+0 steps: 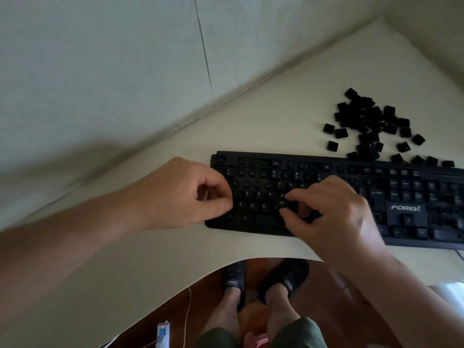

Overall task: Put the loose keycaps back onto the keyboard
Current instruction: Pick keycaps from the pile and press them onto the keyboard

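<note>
A black keyboard lies on a cream table; many of its sockets are bare, while some letter keys are seated. Behind its right half sits a pile of several loose black keycaps. My left hand rests at the keyboard's left end with curled fingers, thumb against the forefinger; what it pinches is hidden. My right hand is over the middle letter rows, pinching a black keycap between finger and thumb just above the bottom letter row.
The cream table meets a pale wall at the back and left. Its curved front edge runs just below the keyboard. Under it are a brown floor, my feet in dark sandals and a small white device with a cable.
</note>
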The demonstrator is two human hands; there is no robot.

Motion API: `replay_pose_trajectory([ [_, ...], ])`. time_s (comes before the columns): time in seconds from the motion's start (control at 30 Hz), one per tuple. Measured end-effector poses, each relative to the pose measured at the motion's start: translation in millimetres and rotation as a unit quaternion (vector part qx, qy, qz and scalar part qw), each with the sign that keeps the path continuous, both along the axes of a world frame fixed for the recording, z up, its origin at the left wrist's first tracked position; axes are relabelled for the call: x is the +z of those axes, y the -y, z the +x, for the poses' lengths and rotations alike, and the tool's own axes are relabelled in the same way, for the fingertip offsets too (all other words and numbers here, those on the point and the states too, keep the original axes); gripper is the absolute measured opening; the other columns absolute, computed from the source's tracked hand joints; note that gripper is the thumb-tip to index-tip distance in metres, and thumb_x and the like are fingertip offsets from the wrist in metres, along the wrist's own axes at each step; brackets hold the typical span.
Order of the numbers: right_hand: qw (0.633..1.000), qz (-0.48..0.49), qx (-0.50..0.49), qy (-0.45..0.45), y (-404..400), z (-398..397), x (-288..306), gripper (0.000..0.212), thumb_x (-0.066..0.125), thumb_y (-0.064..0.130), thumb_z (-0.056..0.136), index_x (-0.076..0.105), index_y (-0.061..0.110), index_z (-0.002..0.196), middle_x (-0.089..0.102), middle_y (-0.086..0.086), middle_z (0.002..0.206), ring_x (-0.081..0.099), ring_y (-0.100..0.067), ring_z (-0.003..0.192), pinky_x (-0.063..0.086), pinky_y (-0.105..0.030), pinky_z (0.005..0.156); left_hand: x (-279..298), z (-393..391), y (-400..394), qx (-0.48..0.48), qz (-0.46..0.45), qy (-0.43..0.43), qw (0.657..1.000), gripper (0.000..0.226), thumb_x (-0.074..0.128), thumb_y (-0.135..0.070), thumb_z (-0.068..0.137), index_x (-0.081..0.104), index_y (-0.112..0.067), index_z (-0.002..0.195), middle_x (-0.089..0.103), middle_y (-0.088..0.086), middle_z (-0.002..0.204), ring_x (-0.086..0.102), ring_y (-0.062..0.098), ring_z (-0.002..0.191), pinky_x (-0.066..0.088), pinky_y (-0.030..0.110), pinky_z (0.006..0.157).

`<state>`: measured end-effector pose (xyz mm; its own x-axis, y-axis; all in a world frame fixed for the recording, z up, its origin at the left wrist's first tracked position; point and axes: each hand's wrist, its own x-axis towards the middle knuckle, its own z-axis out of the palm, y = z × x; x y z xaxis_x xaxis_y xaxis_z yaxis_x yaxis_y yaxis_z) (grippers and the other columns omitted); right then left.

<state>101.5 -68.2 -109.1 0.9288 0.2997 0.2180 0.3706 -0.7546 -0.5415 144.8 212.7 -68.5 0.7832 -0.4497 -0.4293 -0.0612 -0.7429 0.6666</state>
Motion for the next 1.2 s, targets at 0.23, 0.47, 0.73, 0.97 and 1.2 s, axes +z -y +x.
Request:
replay_pose_trajectory([
  [0.23,0.997,-0.020,0.052,-0.057,-33.2,-11.9,-3.5,0.011,0.073,0.033,0.078,0.078,0.025,0.085,0.057,0.014,0.064,0.046,-0.013,0.069,0.049,-0.037,0.062,-30.2,-20.5,1.5,0.005,0.045,0.193,0.980,0.043,0.073,-0.061,0.069,0.058,-0.037,0.100,0.040,-0.010,0.111,0.039,0.017,0.107,0.033,0.024,0.092],
  [0.47,0.997,-0.043,0.039,-0.050,-46.7,-14.8,-15.7,0.003,0.075,0.030,0.080,0.077,0.028,0.079,0.060,0.012,0.064,0.044,-0.012,0.069,0.049,-0.036,0.061,-38.5,-25.6,14.4,0.041,0.047,0.220,0.973,0.051,0.080,-0.060,0.065,0.052,-0.034,0.098,0.036,-0.008,0.116,0.032,0.017,0.112,0.039,0.039,0.097],
  [0.73,1.000,-0.019,0.013,0.004,-49.0,-24.5,-17.4,0.009,0.071,0.023,0.090,0.079,0.022,0.086,0.065,0.009,0.069,0.050,-0.018,0.067,0.046,-0.036,0.061,-44.6,-26.7,16.3,0.056,0.041,0.219,0.973,0.050,0.076,-0.061,0.064,0.050,-0.034,0.098,0.033,-0.009,0.115,0.032,0.016,0.110,0.034,0.037,0.097],
  [0.97,0.996,-0.062,0.011,0.065,-51.1,-25.0,-17.3,0.023,0.065,0.020,0.095,0.073,0.021,0.073,0.054,0.008,0.060,0.041,-0.016,0.065,0.036,-0.034,0.058,-41.4,-25.4,21.5,0.068,0.069,0.222,0.970,0.056,0.072,-0.067,0.062,0.049,-0.033,0.101,0.032,-0.006,0.117,0.031,0.017,0.110,0.035,0.041,0.097],
  [1.2,0.994,-0.072,0.033,0.069,-51.5,-19.3,-18.0,0.029,0.068,0.016,0.090,0.064,0.021,0.062,0.050,0.009,0.058,0.040,-0.014,0.067,0.030,-0.028,0.063,-39.5,-22.7,31.0,0.052,0.075,0.206,0.974,0.055,0.065,-0.063,0.062,0.047,-0.036,0.106,0.030,-0.002,0.134,0.032,0.025,0.124,0.029,0.043,0.098],
])
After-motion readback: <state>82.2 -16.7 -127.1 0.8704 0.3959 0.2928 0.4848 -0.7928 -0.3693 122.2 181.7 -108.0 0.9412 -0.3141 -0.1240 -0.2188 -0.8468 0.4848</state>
